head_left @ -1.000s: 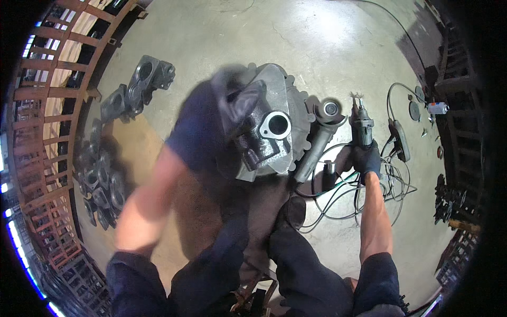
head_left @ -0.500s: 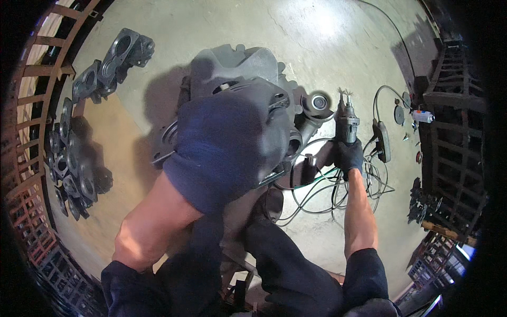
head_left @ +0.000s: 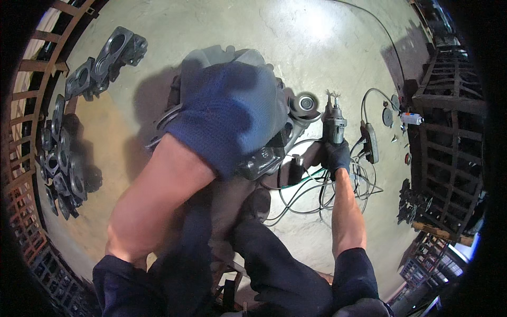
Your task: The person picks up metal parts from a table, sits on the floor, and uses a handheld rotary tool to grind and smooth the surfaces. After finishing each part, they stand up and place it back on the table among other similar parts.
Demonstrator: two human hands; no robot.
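My left hand, in a blue knit glove, is close to the camera in front of a large dark grey metal casting. Its fingers are hidden and blurred, so what it touches cannot be made out. My right hand, in a dark glove, is wrapped round a corded die grinder. The grinder's nose points away from me, just above the floor. Between the two hands lies a grey pipe-like part with a round opening, against the casting's right side.
Coiled cables lie below the grinder. A power strip, a disc and a spray can are to the right. Ringed metal castings line the left. Metal cages stand at the right edge.
The view has shifted, so floor objects sit a little further left. My left hand has moved up over the casting, covering more of it. My right hand keeps its hold on the die grinder.
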